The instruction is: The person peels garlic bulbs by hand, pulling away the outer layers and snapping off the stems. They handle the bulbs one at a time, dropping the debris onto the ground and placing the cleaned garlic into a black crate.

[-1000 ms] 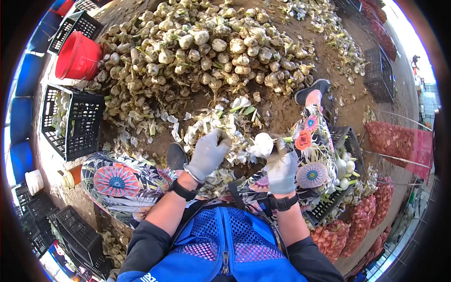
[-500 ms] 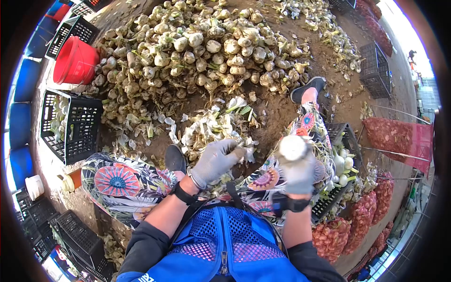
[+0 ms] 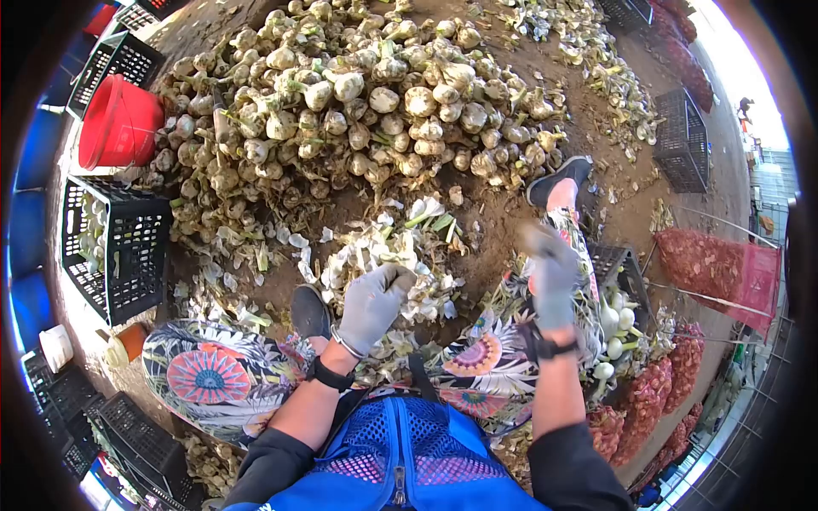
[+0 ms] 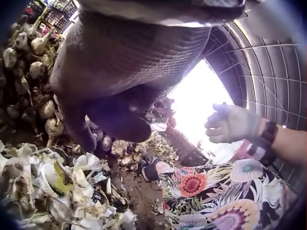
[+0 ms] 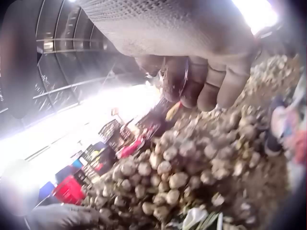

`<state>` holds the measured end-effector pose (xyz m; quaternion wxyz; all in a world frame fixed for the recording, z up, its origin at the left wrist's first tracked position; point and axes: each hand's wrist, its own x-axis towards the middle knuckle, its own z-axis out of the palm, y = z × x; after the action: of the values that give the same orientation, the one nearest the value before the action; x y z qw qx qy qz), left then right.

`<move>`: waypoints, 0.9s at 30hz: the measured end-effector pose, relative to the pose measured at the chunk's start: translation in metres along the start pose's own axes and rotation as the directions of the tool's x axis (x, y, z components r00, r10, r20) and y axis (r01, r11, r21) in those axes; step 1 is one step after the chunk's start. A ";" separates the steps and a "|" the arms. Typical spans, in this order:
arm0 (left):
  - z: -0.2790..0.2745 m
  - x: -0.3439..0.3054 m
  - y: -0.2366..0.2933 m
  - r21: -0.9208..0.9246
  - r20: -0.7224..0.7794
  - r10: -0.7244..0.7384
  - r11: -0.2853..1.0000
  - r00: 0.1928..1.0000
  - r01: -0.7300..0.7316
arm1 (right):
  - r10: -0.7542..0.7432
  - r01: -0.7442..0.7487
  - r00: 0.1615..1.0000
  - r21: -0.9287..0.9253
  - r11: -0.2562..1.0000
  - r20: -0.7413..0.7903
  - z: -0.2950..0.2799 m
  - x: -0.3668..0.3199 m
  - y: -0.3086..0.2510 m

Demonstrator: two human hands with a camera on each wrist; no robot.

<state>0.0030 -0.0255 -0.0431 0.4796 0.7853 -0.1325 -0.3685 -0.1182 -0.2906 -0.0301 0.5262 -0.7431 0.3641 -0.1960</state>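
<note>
My gloved left hand [image 3: 375, 307] hovers above a heap of loose white garlic skins [image 3: 400, 251], fingers loosely bent. Nothing shows between its thumb and fingers in the left wrist view. Over the patterned trouser leg on the right is my gloved right hand [image 3: 552, 264], blurred in the head view. Its fingers [image 5: 211, 91] hang slightly bent in the right wrist view, with no garlic in them. Close beside that leg a black crate [image 3: 619, 266] holds clean white garlic bulbs [image 3: 626, 318]. A large pile of unpeeled garlic bulbs [image 3: 366, 102] lies ahead of both hands.
Left of the pile stand a red bucket [image 3: 119, 123] and a black crate [image 3: 128, 255] with pale stalks or bulbs inside. Red mesh sacks [image 3: 648, 400] line the right side, near an empty-looking crate [image 3: 682, 140]. My shoes [image 3: 311, 311] flank the skins.
The right hand swung rightward with a white garlic bulb toward the crate; the bulb is now out of that hand. The left hand has stayed over the skins.
</note>
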 end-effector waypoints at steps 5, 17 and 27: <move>0.000 0.010 -0.003 -0.057 -0.024 -0.095 0.994 0.995 0.093 | -0.445 0.582 0.813 -0.572 0.578 0.377 0.149 0.108 -0.004; -0.021 0.014 0.016 -0.822 0.054 -0.074 0.562 0.996 0.087 | -0.518 0.626 0.756 -0.211 0.751 0.399 0.157 -0.013 -0.042; -0.010 -0.010 0.020 0.032 -0.053 0.260 0.966 0.964 -0.258 | 0.062 -0.072 0.943 0.019 0.997 0.326 0.108 -0.066 -0.057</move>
<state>0.0064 -0.0234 -0.0187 0.5172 0.7773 -0.2249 -0.2788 -0.0692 -0.1619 -0.0112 0.5966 -0.7444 0.2943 -0.0582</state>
